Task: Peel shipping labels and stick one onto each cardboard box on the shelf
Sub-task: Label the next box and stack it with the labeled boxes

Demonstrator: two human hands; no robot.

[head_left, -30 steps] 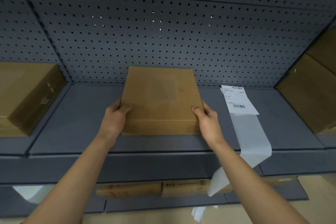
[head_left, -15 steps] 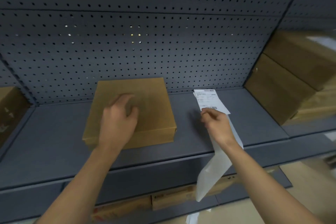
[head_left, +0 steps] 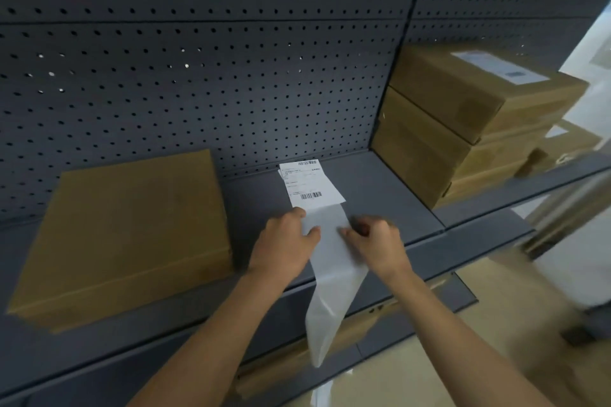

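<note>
A flat, unlabelled cardboard box (head_left: pixel 125 228) lies on the grey shelf (head_left: pixel 390 205) at the left. To its right lies a printed shipping label (head_left: pixel 309 185) at the end of a white backing strip (head_left: pixel 330 274) that hangs over the shelf's front edge. My left hand (head_left: pixel 286 241) pinches the strip's left edge just below the label. My right hand (head_left: pixel 375 241) pinches the strip's right edge, fingers curled.
A stack of cardboard boxes (head_left: pixel 463 129) stands at the right end of the shelf, the top one bearing a label (head_left: pixel 499 68). Perforated grey panel (head_left: pixel 198 76) backs the shelf. More boxes (head_left: pixel 287 363) sit on a lower shelf.
My left hand has left the box top and moved right onto the strip. My right hand has slid down from the label to the strip. The view has swung to the right.
</note>
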